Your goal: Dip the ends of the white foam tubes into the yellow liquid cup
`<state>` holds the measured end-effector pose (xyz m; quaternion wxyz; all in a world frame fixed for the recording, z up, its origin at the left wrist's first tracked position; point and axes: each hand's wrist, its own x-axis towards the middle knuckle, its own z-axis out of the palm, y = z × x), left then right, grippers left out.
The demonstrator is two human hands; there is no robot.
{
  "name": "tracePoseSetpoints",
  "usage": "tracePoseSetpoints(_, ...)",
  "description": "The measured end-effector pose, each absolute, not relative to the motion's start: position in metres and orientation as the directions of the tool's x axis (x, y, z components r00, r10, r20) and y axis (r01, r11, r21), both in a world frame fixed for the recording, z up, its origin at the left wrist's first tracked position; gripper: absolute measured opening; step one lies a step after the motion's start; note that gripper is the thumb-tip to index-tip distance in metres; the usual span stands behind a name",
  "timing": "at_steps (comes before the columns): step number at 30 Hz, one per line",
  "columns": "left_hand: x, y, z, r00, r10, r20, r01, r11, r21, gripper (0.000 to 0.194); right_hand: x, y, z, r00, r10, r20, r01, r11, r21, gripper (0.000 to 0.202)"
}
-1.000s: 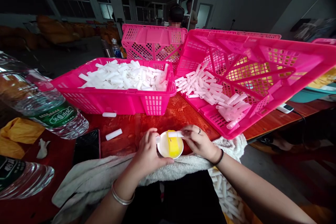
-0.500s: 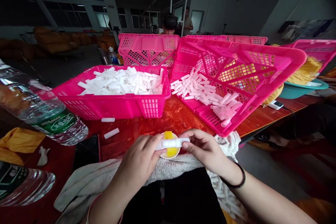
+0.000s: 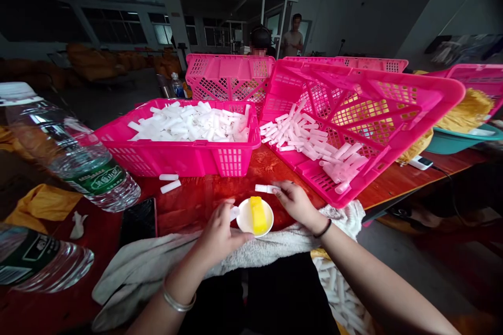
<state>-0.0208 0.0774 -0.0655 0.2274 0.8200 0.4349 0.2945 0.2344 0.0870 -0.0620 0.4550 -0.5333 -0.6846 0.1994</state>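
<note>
My left hand (image 3: 220, 233) is closed on a small white piece (image 3: 234, 213), mostly hidden by the fingers, at the left rim of a small white dish (image 3: 244, 215). A yellow block (image 3: 258, 215) lies in that dish. Beyond the dish's upper right, my right hand (image 3: 294, 200) pinches one end of a white tube (image 3: 266, 188), which points left above the red table (image 3: 204, 193). Many white tubes (image 3: 192, 121) fill the pink basket (image 3: 176, 159) at the left. More tubes (image 3: 298, 131) lie in a tilted pink basket (image 3: 424, 99) at the right.
Two loose tubes (image 3: 170, 187) lie before the left basket. Large water bottles (image 3: 98, 172) and a dark phone (image 3: 138, 222) are at the left. A white towel (image 3: 157, 251) covers the near edge. Two people (image 3: 293, 39) are beyond the baskets; a teal basin (image 3: 451, 140) stands right.
My hands have moved apart, the right one forward with a tube. The left hand holds a small piece beside the dish, which is now uncovered. The view has shifted slightly.
</note>
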Motion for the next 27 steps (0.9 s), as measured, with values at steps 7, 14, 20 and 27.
tracePoseSetpoints(7,-0.004,0.078,-0.076,0.448,0.854,0.266,0.600,-0.507,0.619,0.094,0.224,0.086,-0.060,-0.205,0.899,0.387,0.568,0.431,-0.701,0.020)
tracePoseSetpoints(14,-0.006,0.078,-0.078,0.437,0.854,0.283,0.602,-0.511,0.613,0.081,0.232,0.076,-0.065,-0.394,0.796,0.459,0.599,0.601,-0.528,0.023)
tracePoseSetpoints(20,-0.006,0.075,-0.073,0.435,0.866,0.248,0.601,-0.484,0.636,0.080,0.231,0.072,-0.073,-0.353,0.814,0.461,0.522,0.581,-0.625,0.020)
tracePoseSetpoints(27,-0.006,0.076,-0.080,0.432,0.869,0.240,0.592,-0.474,0.651,0.083,0.228,0.076,-0.070,-0.314,0.875,0.369,0.518,0.483,-0.706,0.018)
